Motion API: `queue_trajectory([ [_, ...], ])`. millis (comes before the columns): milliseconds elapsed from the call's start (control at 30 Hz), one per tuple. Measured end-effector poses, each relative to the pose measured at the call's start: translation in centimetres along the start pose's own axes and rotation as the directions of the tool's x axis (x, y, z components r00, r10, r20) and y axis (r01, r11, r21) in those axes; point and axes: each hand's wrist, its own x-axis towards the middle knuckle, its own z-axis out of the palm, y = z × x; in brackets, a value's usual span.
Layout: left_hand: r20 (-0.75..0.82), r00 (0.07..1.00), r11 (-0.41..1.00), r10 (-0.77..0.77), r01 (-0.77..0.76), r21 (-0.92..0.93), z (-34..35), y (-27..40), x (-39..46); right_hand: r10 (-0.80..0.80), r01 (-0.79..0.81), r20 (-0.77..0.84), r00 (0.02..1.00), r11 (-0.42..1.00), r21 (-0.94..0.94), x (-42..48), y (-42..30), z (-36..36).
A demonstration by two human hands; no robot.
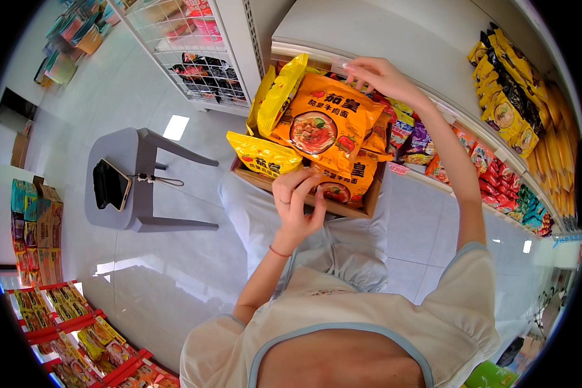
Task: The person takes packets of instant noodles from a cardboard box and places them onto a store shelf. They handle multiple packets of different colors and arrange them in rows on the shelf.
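Note:
A cardboard box (254, 177) of instant-noodle packets rests over my knees, against the shelf front. A large orange noodle packet (315, 128) lies tilted on top, a bowl of noodles printed on it. My left hand (298, 201) is at the box's near edge, its curled fingers by the large packet's lower edge; whether they pinch it is unclear. Beneath them show another orange packet (342, 186) and a yellow packet (264, 154). More yellow packets (282, 97) stand on the left. Fingers apart, my right hand (376, 75) reaches over the large packet's top edge, near the shelf strip.
A white shelf (368, 29) holds yellow-and-black packets (507, 97) at right; coloured packets (494, 179) fill the level below. To the left are a grey stool (111, 145) with a phone (119, 186) on it, and a wire-mesh rack (203, 63). Red display racks (68, 325) stand lower left.

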Motion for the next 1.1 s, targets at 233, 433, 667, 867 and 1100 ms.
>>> queue_trajectory([
  [233, 0.06, 0.998, 0.999, -0.03, 0.028, 0.033, -0.9, -0.3, 0.9, -0.181, 0.176, -0.005, 0.983, 0.961, -0.214, -3.3, -1.4, 1.9],
  [433, 0.061, 0.998, 0.999, -0.03, 0.028, 0.032, -0.7, -0.4, 1.3, -0.258, 0.243, -0.004, 0.966, 0.914, -0.326, -3.6, 0.3, 3.0],
  [667, 0.017, 1.0, 0.998, -0.025, 0.024, 0.052, -0.8, -0.8, 1.1, -0.296, 0.249, -0.106, 0.949, 0.914, -0.321, -5.1, -1.1, 3.3],
  [867, -0.01, 1.0, 0.999, -0.015, 0.015, 0.045, -0.6, -1.1, 0.8, -0.277, 0.228, -0.136, 0.951, 0.929, -0.293, -6.0, -2.3, 3.4],
  [1100, -0.04, 0.999, 0.997, -0.026, 0.028, 0.07, -1.2, -1.3, 0.7, -0.385, 0.308, -0.178, 0.905, 0.885, -0.348, -6.1, -2.2, 4.1],
])
